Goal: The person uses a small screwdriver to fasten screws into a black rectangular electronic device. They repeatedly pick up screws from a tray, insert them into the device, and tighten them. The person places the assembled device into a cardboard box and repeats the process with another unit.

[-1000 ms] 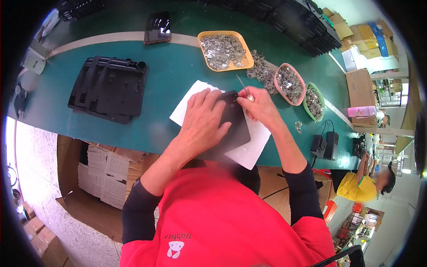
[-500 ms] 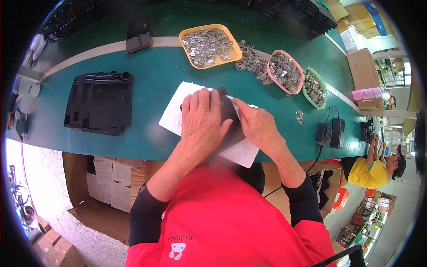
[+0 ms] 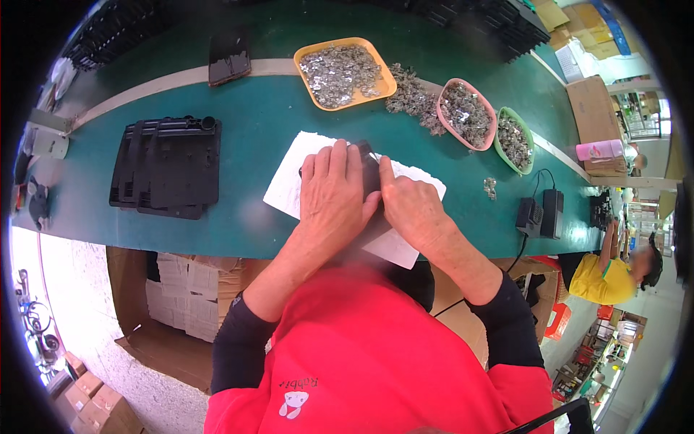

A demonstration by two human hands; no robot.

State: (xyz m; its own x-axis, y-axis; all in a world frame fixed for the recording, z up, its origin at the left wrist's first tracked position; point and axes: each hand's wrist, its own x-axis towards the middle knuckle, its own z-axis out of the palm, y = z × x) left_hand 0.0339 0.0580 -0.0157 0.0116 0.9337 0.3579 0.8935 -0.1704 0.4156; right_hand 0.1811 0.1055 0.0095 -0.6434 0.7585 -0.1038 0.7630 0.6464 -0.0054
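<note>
A black plastic part (image 3: 370, 172) lies on a white sheet (image 3: 286, 179) at the table's near edge, mostly covered by my hands. My left hand (image 3: 331, 192) rests flat across it, fingers stretched forward and thumb out to the side. At its right edge, my right hand (image 3: 418, 215) presses with a straight index finger. The other right fingers are curled under, and whatever they may hold is hidden. Farther off, small metal clips fill a yellow tray (image 3: 391, 85), a pink tray (image 3: 493, 123) and a green tray (image 3: 530, 153). A loose clip pile (image 3: 413, 100) lies between the yellow and pink ones.
Stacked black plastic panels (image 3: 168, 168) lie on the left of the green table (image 3: 253, 123). A dark phone-like slab (image 3: 230, 56) is at the back. Several clips (image 3: 490, 189) and black power adapters (image 3: 541, 215) sit on the right. A co-worker in yellow (image 3: 603, 278) is beyond.
My right index finger has straightened and lies along the black part's edge; before, it was bent in a pinch there. My left hand stays flat on the part.
</note>
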